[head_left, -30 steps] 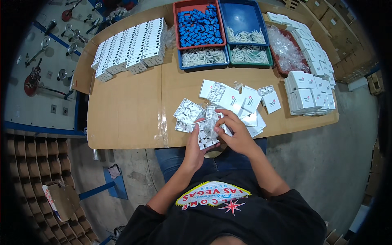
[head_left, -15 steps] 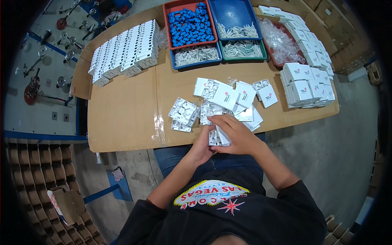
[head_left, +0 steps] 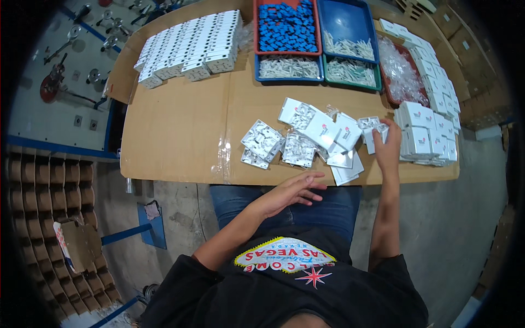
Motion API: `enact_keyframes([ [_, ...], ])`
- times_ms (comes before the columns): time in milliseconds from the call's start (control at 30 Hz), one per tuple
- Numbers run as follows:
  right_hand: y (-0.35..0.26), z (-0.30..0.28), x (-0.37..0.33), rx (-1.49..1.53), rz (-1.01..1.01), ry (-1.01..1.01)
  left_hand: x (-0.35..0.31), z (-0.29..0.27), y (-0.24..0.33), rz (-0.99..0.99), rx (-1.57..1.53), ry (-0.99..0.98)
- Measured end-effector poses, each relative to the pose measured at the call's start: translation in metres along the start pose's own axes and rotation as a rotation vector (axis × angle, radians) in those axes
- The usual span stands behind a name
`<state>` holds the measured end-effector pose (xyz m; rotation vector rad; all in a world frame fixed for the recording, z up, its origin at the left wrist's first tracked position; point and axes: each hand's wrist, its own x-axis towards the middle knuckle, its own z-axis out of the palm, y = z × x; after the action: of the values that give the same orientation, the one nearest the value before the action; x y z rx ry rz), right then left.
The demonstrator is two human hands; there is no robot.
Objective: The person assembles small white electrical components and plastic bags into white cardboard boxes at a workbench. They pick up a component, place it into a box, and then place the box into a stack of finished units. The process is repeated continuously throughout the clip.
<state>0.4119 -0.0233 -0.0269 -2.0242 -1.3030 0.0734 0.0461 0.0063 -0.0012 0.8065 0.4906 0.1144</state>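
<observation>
My left hand (head_left: 290,195) hovers above my lap at the table's front edge, fingers spread and nothing in it. Farther right, my right hand (head_left: 386,146) reaches over the table with its fingers closed on a white square plastic cover, partly hidden by the fingers. Under and beside those fingers is a small group of white pieces (head_left: 367,124). To its left lies a loose pile of smooth white square covers (head_left: 321,131). White square frames with moulded insides (head_left: 262,140) lie left of the pile, and another frame (head_left: 299,150) is nearer its middle.
Stacked white frames (head_left: 191,46) stand at the far left of the cardboard-covered table (head_left: 169,131). Trays hold blue parts (head_left: 287,27) and small white parts (head_left: 290,68). A red tray has clear plastic bags (head_left: 402,71). Stacked white covers (head_left: 424,131) line the right side.
My hands have parted from the white pieces held together over the table edge. The right hand has moved right and forward; the left has opened. The whole view has shifted.
</observation>
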Motion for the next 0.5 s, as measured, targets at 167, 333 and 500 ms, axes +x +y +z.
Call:
enact_keyframes([
  [167,0.043,0.037,0.022,-0.331,0.285,-0.143,-0.022,-0.035,0.0,0.02,0.004,0.029],
  [333,0.047,0.051,0.03,-0.401,0.327,-0.158,-0.051,-0.091,0.035,0.263,-0.017,0.279],
  [500,0.051,0.047,0.035,-0.342,0.307,-0.164,-0.039,-0.19,0.1,0.564,0.167,0.974],
])
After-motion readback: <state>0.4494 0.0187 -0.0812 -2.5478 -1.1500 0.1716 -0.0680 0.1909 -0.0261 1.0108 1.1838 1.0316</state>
